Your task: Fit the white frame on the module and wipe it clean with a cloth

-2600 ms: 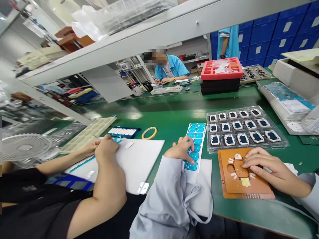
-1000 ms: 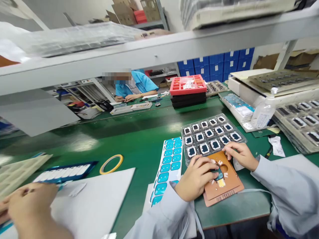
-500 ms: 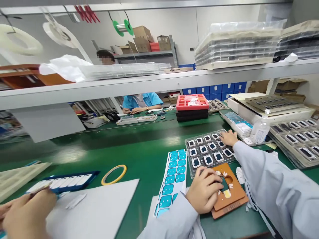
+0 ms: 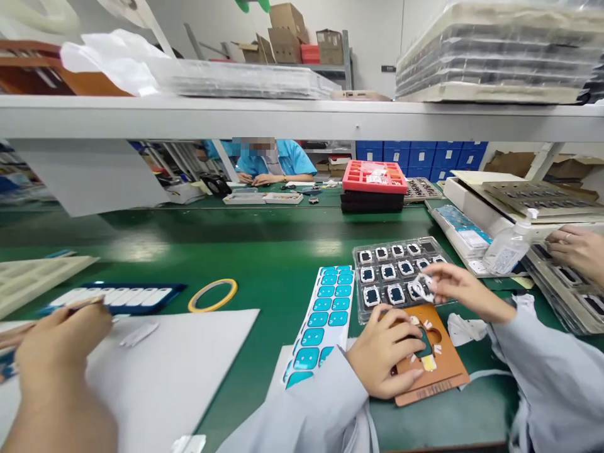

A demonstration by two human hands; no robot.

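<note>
My left hand (image 4: 387, 353) rests on the left part of an orange fixture plate (image 4: 438, 376), fingers spread, thumb apart from them. A dark insert (image 4: 422, 343) lies in the plate's opening beside my fingertips. Above the plate's far edge, my right hand (image 4: 460, 290) pinches a small white frame (image 4: 419, 289). Behind it is a clear plastic tray (image 4: 362, 314) with rows of white-framed dark parts; its far right pocket holds no part. Left of the tray lies a white sheet of blue stickers (image 4: 321, 304). Crumpled white material (image 4: 465, 328) lies near my right wrist.
At left, a co-worker's hand (image 4: 61, 352) works over a white board (image 4: 184, 358). Another person's hand (image 4: 578, 248) touches a grey tray (image 4: 561, 296) at right. A pump bottle (image 4: 509, 248), a tape roll (image 4: 212, 296) and an overhead shelf (image 4: 283, 119) are nearby.
My right hand has come from the tray's far right corner toward the plate, now with a white frame. My left hand stays on the plate. Another person's hand has appeared at right.
</note>
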